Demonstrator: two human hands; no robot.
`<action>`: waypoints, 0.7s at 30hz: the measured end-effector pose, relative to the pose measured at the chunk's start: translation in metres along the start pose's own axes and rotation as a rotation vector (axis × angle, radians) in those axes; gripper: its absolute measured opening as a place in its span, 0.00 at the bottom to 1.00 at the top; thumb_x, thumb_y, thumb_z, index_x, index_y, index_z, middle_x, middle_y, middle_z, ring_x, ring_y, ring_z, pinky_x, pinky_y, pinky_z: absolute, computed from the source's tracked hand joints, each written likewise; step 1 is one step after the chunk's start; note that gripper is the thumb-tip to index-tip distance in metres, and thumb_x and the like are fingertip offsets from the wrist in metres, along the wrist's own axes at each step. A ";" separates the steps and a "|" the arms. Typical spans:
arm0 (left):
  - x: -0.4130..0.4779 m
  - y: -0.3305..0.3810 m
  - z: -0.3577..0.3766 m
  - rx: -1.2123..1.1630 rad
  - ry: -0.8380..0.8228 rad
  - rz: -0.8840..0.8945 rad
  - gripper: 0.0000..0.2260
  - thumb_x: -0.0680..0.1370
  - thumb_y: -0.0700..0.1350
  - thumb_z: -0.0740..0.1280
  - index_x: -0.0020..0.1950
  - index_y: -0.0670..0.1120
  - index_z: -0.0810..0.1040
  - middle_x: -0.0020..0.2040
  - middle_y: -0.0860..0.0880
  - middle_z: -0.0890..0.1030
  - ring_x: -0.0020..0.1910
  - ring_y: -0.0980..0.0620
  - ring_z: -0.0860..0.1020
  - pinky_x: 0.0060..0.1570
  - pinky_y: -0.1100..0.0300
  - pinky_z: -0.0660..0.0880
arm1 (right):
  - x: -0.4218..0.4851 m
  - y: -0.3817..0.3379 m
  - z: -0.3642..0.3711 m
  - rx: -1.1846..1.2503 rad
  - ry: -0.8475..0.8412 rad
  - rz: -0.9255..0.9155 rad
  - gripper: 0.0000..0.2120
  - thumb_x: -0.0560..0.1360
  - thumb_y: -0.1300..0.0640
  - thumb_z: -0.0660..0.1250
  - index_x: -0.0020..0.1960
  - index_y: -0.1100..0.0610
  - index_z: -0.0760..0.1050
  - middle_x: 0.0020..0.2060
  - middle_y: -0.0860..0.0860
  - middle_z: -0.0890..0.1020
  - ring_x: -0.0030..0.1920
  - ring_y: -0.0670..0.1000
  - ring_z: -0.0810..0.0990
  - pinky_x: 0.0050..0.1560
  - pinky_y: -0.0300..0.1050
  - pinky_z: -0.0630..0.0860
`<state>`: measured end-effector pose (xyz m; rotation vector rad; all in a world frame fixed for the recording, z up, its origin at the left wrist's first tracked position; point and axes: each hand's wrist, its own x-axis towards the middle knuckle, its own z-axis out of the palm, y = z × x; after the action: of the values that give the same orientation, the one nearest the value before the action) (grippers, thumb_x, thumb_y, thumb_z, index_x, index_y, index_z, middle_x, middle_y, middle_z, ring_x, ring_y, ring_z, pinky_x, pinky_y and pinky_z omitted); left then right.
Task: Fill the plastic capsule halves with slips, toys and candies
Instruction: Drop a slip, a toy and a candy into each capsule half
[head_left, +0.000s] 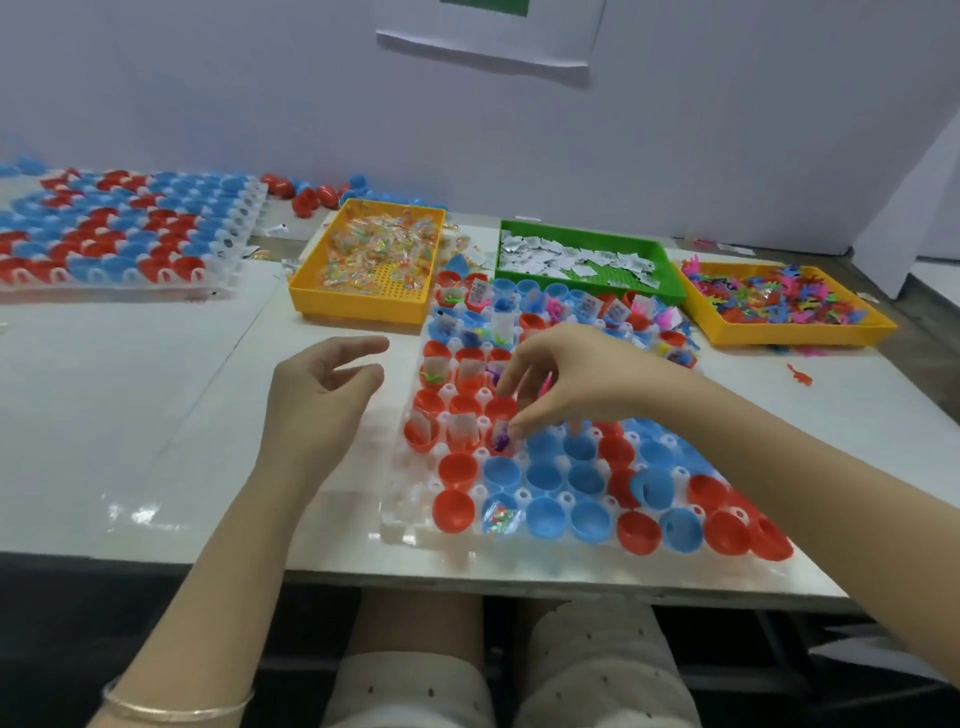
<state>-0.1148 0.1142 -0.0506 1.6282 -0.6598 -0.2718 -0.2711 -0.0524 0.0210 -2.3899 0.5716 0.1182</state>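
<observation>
Nearest me, a thin bracelet (176, 709) rings the left wrist. On the tabletop (156, 415) sits the clear tray (405, 525) of red and blue capsule halves (545, 475); one blue half in its near row holds a candy packet (500, 517). Just left of the tray the left hand (317, 400) hovers, fingers loosely spread, holding nothing. Over the tray's middle the right hand (566, 374) curls its fingers (511, 379) down at a purple toy (501, 441) in a red half. I cannot tell whether they pinch it, and the hand hides the halves behind it. Beyond the tray stand a yellow bin of candies (363, 306), a green bin of slips (587, 228) whose print is too blurred to read, and a yellow bin of toys (789, 335). Far left of the tray, a second tray (130, 228) is cut off by the frame edge.
</observation>
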 end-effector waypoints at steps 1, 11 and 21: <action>0.010 0.005 -0.001 0.006 0.010 0.023 0.16 0.77 0.37 0.69 0.46 0.61 0.80 0.48 0.64 0.81 0.40 0.71 0.79 0.35 0.80 0.70 | 0.000 0.002 -0.005 0.020 0.004 -0.004 0.14 0.66 0.53 0.79 0.49 0.52 0.80 0.39 0.49 0.83 0.36 0.48 0.82 0.31 0.37 0.78; 0.156 0.016 0.025 0.444 0.002 0.129 0.13 0.79 0.41 0.65 0.62 0.51 0.80 0.61 0.49 0.81 0.55 0.51 0.79 0.48 0.61 0.75 | 0.044 0.020 -0.048 0.520 0.404 -0.105 0.02 0.72 0.61 0.73 0.42 0.56 0.81 0.32 0.56 0.82 0.26 0.49 0.76 0.26 0.44 0.77; 0.251 -0.027 0.055 1.179 -0.419 -0.010 0.26 0.83 0.58 0.55 0.80 0.52 0.55 0.78 0.43 0.61 0.76 0.42 0.62 0.73 0.45 0.60 | 0.125 0.076 -0.090 0.501 0.518 0.024 0.07 0.74 0.63 0.70 0.42 0.52 0.81 0.35 0.48 0.83 0.28 0.44 0.77 0.26 0.41 0.76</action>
<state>0.0654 -0.0709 -0.0374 2.7291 -1.2679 -0.2406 -0.1968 -0.2070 0.0170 -1.9109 0.7594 -0.5835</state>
